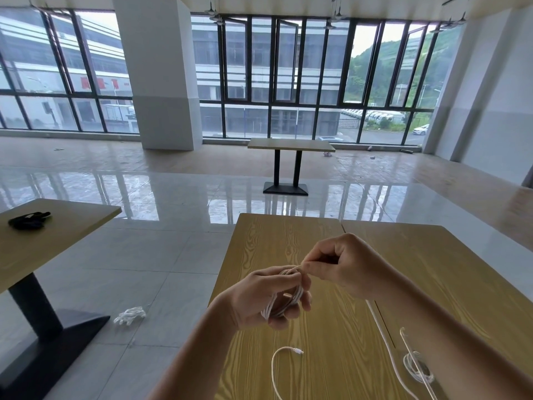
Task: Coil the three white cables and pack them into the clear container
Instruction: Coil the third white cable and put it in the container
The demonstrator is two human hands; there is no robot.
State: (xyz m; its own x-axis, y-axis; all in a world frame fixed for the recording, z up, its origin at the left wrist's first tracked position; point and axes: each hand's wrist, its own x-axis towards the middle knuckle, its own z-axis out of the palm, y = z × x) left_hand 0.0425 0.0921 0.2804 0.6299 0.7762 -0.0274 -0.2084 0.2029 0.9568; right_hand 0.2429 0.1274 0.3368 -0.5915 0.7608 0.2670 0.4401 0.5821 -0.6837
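My left hand (268, 295) holds a coil of white cable (284, 301) wound in several loops around its fingers, above the wooden table (317, 255). My right hand (343, 264) pinches a strand of that same cable at the top of the coil. A loose white cable (277, 368) with a plug end lies on the table near the front edge. Another white cable (383, 339) runs down the table under my right forearm. A coiled white cable (415, 368) lies inside the clear container (429, 379) at the lower right, which is partly hidden by my right arm.
A second table (43, 243) stands to the left with a black bundle (28, 220) on it. A white crumpled object (129, 314) lies on the tiled floor between the tables. A third table (291, 145) stands far back by the windows.
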